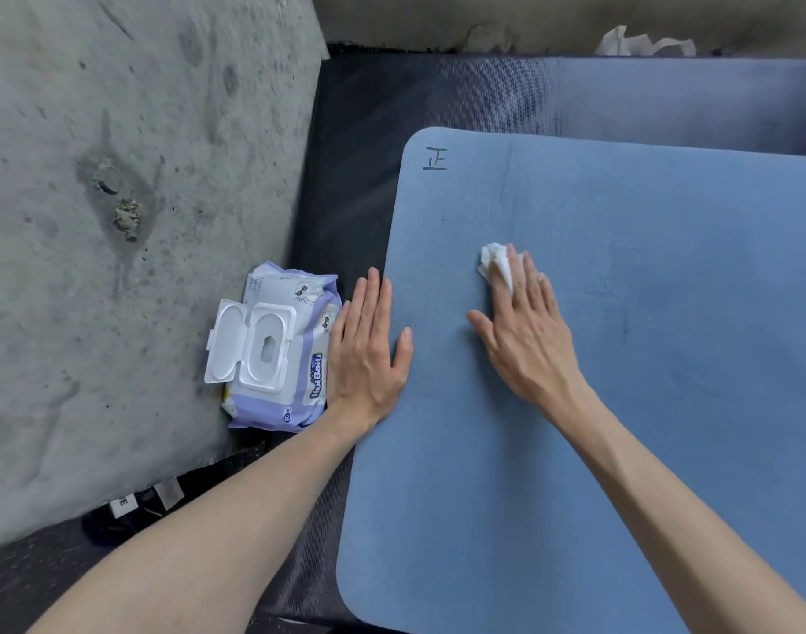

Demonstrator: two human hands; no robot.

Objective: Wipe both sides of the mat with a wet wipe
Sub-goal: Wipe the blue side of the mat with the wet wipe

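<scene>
From my head camera I look down on the mat (620, 359), a blue sheet with rounded corners lying flat on a darker blue cloth (574, 93) and filling the right of the view. My right hand (524, 331) rests palm down on the mat, well in from its left edge, with the forearm running back toward the lower right corner. Its fingers are nearly straight and press a crumpled white wipe (494, 265) flat against the mat; the wipe shows past my fingertips on the far side, and my thumb splays out to the left, flat on the mat. My left hand (369, 350) lies palm down across the mat's left edge, fingers straight and together and pointing away from me, thumb on the mat, the outer fingers over the dark cloth; it holds nothing. Just left of that hand, touching or nearly touching it, lies a pack (277, 350) of wipes, off the mat, with its white lid flipped open. Near the mat's far left corner a dark mark (435, 158) is written. Left of the pack lies grey, stained concrete (117, 221). Beyond the mat's far edge sits a crumpled white tissue (638, 43).
</scene>
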